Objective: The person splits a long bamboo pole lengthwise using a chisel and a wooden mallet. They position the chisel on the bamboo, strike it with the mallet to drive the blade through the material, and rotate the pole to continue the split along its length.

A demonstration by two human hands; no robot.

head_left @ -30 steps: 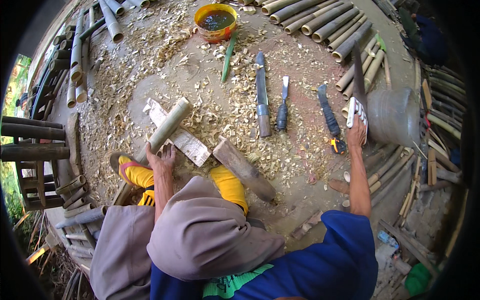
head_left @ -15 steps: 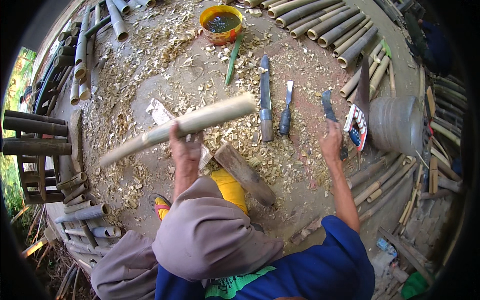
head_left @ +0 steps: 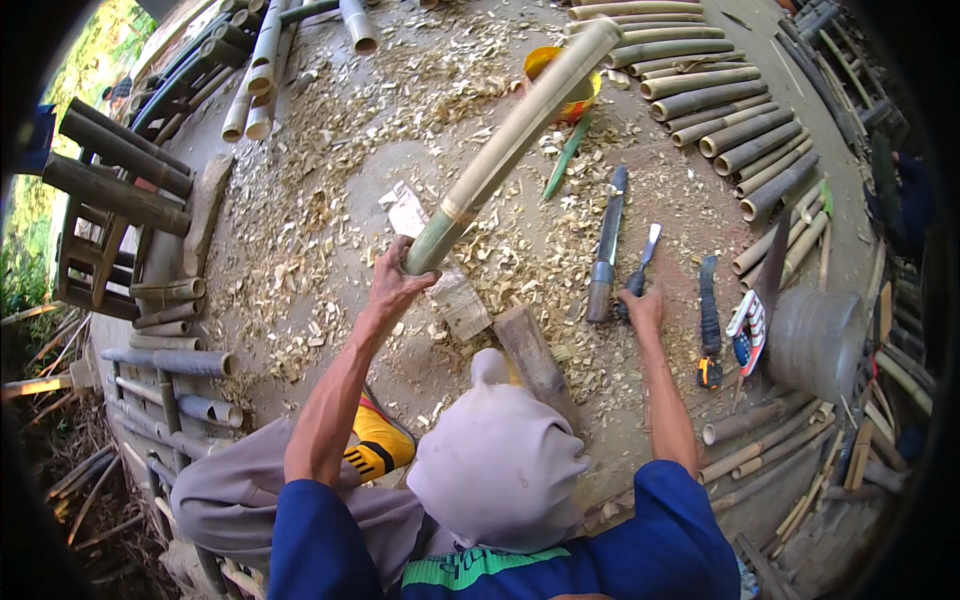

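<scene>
My left hand (head_left: 392, 278) is wrapped round the near end of a bamboo pole (head_left: 505, 150), which slants up and away to the right over the ground. My right hand (head_left: 642, 308) has its fingers round the dark handle of a chisel (head_left: 646, 253); the chisel lies on the ground, its bright blade pointing away. Just left of it rests a machete-like blade with a thick handle (head_left: 605, 255). To the right lies a knife with a black wrapped grip (head_left: 708, 320). Below the pole are a pale flat board (head_left: 455, 300) and a wooden block (head_left: 533, 360).
Wood chips cover the ground. A yellow bucket (head_left: 540, 62) stands partly behind the pole, near a green strip (head_left: 568, 160). Cut bamboo (head_left: 735, 130) lines the far right. A saw with a white-and-orange handle (head_left: 748, 325) leans by a clear plastic container (head_left: 818, 340). Bamboo frames (head_left: 120, 195) stand left.
My right hand has left the black-gripped knife and moved left to the chisel. My left hand now grips the pole's end instead of its middle, and the pole tilts more steeply. The view has shifted.
</scene>
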